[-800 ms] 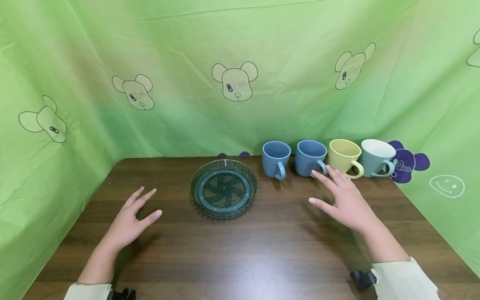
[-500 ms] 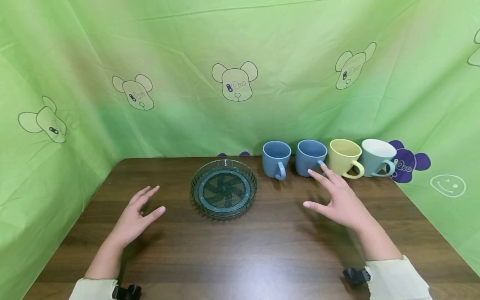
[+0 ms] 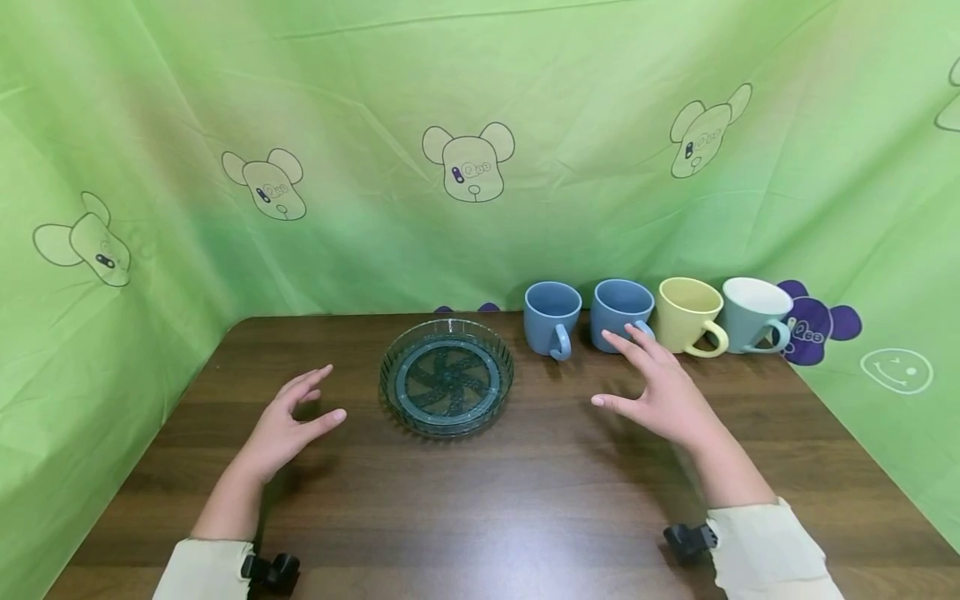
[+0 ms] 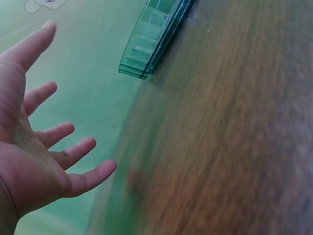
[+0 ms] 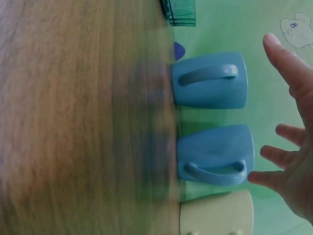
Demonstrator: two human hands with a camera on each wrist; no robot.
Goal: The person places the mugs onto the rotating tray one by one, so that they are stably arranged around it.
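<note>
A round dark-green glass dish with a ribbed wall stands on the table, left of the mugs. To its left my left hand hovers with fingers spread and holds nothing; the left wrist view shows this hand apart from the dish. My right hand, likewise spread and holding nothing, is above the table in front of the second blue mug and partly hides it. Another blue mug stands between that mug and the dish. In the right wrist view both blue mugs stand beyond my fingers.
A yellow mug and a teal mug with a white inside continue the row along the back right of the brown wooden table. A green printed cloth hangs close behind. Each wrist wears a black strap mount.
My left hand has moved right, closer to the dish. My right hand has moved left, away from the yellow mug. The dish and mugs have stayed in place.
</note>
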